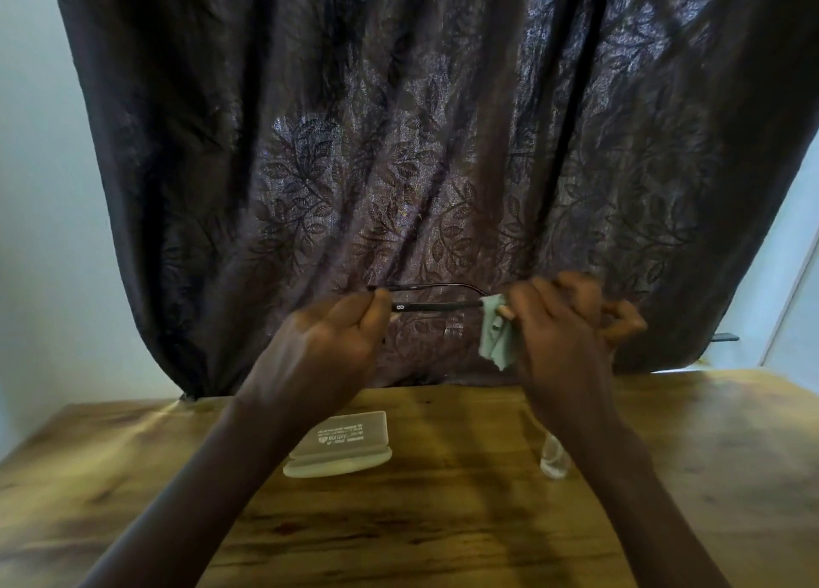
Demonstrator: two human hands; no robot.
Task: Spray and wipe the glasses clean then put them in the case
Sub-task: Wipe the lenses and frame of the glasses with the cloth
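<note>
The left hand (328,335) is held up over the table. Its fingers are curled and they pinch one end of the glasses (434,306). The right hand (563,326) is up too, just across from it. Its fingers are curled around a small pale green cloth (498,335) and press it onto the other end of the glasses. Part of the cloth hangs down below the fingers. The thin dark glasses stretch sideways between the two hands, up in the air.

Down below, a pale glasses case (341,443) lies flat on the wooden table (443,521), between the two arms. It looks shut. A little clear spray bottle (554,459) stands near it, partly hidden behind the right arm. A dark curtain (399,144) with a leaf pattern hangs behind the table.
</note>
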